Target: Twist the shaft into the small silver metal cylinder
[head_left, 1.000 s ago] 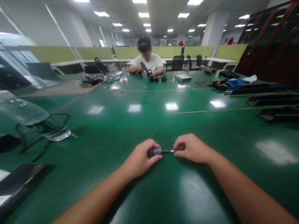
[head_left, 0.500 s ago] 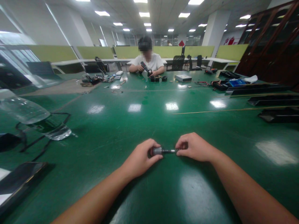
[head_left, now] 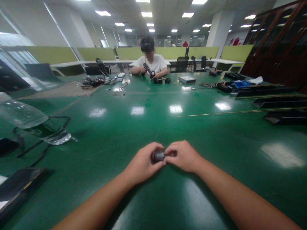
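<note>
Grips the cylinder in a curled left hand — likely for steadiness. Holds the right hand nearly closed at its end — cannot tell on what.

Glossy green table with clear bottle, pale flat box, black strips.

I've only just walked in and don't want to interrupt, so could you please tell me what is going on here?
Just above the glossy green tabletop, or resting on it, the person's left-hand grip holds a small grey metallic cylinder. The right-hand grip is closed round a thin piece at its right end, mostly hidden by fingers. Across the table, a co-worker in a white shirt holds a dark elongated tool.
</note>
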`<state>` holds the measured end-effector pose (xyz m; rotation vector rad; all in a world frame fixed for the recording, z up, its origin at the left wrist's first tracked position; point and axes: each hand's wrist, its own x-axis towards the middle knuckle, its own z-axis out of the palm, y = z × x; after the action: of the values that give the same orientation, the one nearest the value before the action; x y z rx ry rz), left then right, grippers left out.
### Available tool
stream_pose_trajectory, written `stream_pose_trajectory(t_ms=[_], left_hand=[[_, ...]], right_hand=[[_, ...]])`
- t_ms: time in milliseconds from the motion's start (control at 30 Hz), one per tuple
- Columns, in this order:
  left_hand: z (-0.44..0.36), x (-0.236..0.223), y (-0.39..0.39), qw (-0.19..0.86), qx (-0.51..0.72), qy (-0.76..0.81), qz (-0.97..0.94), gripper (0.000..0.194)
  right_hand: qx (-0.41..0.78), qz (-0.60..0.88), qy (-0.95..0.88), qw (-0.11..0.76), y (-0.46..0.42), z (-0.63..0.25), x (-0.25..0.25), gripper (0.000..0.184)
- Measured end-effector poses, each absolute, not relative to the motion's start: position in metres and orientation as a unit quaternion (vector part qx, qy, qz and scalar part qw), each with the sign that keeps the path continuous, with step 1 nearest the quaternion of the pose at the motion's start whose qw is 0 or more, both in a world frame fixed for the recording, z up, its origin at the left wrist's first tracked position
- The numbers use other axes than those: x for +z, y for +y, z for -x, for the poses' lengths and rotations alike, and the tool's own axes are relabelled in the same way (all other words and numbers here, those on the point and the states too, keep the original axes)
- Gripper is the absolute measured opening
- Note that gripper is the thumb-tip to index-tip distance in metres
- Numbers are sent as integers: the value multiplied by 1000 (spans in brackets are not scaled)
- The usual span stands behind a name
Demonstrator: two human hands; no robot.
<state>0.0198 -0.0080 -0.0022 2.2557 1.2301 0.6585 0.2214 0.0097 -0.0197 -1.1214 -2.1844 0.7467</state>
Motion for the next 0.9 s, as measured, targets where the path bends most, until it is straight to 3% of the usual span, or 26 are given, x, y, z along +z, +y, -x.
stream_pose_trajectory(t_ms=[300,900], left_hand=[[-19,-5,-7,239,236,457,-823,13],[-18,-7,-5,242,229,467,-819,16]], right_hand=[[287,408,-817,288,9,-228,-18,15],[258,426,-830,250,12,-245,-11,11]])
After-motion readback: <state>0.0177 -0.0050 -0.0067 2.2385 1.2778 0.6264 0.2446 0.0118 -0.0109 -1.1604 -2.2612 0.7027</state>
